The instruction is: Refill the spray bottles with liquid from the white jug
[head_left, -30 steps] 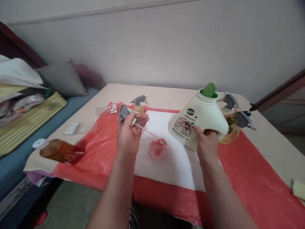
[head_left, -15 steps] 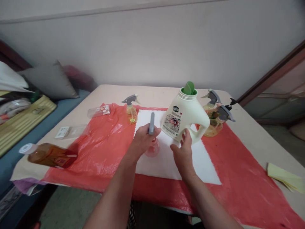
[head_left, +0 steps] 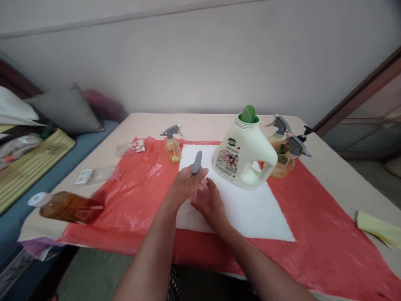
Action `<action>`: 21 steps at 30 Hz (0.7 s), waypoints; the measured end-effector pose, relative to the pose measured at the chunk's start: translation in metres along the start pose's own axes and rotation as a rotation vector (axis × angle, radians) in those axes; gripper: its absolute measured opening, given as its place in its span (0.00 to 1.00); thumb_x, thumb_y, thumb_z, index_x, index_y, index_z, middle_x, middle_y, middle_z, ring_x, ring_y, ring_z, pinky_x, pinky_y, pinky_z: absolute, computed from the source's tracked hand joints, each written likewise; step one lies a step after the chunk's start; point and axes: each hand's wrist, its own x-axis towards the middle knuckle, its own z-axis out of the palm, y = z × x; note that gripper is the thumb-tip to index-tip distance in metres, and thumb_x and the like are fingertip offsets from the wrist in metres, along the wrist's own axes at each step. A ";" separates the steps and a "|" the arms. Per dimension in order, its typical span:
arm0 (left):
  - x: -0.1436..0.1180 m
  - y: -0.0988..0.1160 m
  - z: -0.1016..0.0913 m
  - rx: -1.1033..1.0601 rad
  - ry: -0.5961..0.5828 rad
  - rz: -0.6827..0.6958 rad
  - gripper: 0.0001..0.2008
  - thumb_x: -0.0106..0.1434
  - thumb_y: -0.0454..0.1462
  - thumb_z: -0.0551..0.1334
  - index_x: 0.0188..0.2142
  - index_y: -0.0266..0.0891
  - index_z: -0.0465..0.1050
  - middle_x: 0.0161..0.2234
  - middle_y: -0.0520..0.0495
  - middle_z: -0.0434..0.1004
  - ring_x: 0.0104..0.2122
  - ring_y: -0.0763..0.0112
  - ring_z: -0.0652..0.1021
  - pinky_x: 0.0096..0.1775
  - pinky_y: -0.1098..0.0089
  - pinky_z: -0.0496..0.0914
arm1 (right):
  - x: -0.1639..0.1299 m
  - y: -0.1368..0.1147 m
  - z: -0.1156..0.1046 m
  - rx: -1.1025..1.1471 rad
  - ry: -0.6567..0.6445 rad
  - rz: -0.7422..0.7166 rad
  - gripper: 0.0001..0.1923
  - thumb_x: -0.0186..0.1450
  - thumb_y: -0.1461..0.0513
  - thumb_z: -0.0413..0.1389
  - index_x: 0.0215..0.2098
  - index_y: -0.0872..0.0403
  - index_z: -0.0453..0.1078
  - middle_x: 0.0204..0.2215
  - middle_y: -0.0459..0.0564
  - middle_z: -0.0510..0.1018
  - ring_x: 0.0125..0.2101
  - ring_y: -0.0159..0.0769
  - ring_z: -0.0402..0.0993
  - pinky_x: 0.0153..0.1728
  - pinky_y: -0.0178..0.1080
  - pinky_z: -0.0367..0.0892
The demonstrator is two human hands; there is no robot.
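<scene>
left hand [head_left: 188,183] pinching grey sprayer head [head_left: 197,162] | right hand [head_left: 210,204] at its four o'clock, grip hidden, can't tell | step: likely seating head; calls for steady alignment

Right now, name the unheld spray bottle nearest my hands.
The lone spray bottle left of the white sheet; the others are right of the jug.

We see a grey spray top [head_left: 197,162], long and thin from here. We hold it over the white sheet [head_left: 250,217], its far end pointing away from us and a bit right. Our left hand [head_left: 187,184] hides its lower part.
</scene>
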 end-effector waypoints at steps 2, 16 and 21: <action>0.001 -0.001 -0.004 -0.139 0.084 -0.025 0.13 0.61 0.47 0.62 0.29 0.41 0.74 0.26 0.52 0.75 0.30 0.69 0.75 0.35 0.68 0.67 | 0.000 -0.012 -0.011 0.075 -0.021 -0.011 0.46 0.50 0.57 0.65 0.63 0.54 0.52 0.57 0.61 0.69 0.56 0.56 0.68 0.56 0.58 0.67; -0.010 0.005 -0.037 -1.008 0.187 0.035 0.13 0.58 0.46 0.65 0.34 0.38 0.78 0.35 0.42 0.84 0.41 0.62 0.82 0.49 0.63 0.71 | 0.002 -0.070 -0.065 0.468 0.025 -0.223 0.38 0.52 0.60 0.67 0.57 0.44 0.56 0.52 0.52 0.65 0.54 0.47 0.66 0.56 0.55 0.65; -0.009 0.005 -0.035 -0.955 0.240 0.034 0.11 0.58 0.44 0.65 0.33 0.37 0.78 0.35 0.41 0.84 0.42 0.61 0.82 0.48 0.64 0.72 | 0.006 -0.072 -0.073 0.448 -0.016 -0.176 0.36 0.51 0.59 0.67 0.56 0.45 0.58 0.51 0.52 0.67 0.52 0.46 0.68 0.53 0.54 0.67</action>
